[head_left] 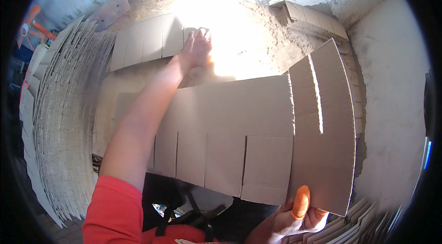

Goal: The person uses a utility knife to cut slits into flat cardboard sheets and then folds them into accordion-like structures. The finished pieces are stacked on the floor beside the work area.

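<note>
My right hand [301, 216], an orange rubber cot on its thumb, grips the lower edge of a slotted cardboard sheet [329, 152]. That sheet stands tilted at the right, with light showing through one long slot. Beside it a wide brown cardboard piece [230, 106] lies across the middle, its slots opening toward me. My left arm reaches over this piece. At the far side my left hand [198, 48] has its fingers stretched out at the right end of another slotted cardboard strip [147, 43]. Strong glare partly hides the fingertips.
A tall stack of cardboard sheets [64, 119] rises at the left. More cardboard pieces [317, 18] lie at the back right by the wall [391, 83], and several others [359, 223] stand at the lower right. An orange fan-like object [30, 27] is at the far left.
</note>
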Demonstrator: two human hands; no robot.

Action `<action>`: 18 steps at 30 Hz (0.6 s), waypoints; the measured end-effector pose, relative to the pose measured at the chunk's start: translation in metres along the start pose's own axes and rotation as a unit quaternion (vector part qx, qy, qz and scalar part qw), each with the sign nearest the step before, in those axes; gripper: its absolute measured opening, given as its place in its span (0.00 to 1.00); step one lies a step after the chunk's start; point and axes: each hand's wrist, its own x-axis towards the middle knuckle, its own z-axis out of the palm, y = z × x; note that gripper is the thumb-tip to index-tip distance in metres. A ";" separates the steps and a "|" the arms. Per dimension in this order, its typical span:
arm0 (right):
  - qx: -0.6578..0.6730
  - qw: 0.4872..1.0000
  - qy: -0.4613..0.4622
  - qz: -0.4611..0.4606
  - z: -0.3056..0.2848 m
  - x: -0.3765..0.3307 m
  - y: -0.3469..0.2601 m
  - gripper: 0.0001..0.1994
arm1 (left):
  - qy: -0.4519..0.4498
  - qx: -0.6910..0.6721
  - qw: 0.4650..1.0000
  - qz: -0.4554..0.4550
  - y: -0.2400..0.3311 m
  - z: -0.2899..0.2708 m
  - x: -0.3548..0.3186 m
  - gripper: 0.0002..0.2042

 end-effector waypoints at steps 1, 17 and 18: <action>-0.014 1.000 -0.002 -0.011 0.001 0.000 0.000 0.10 | -0.001 0.017 1.000 0.009 -0.003 0.008 0.003 0.26; -0.074 0.988 -0.071 -0.119 0.002 0.007 -0.012 0.22 | 0.151 -0.552 0.797 -0.192 -0.033 -0.109 0.000 0.02; -0.062 0.989 -0.074 -0.112 0.004 0.009 -0.009 0.21 | 0.154 -0.549 0.798 -0.192 -0.036 -0.121 -0.004 0.02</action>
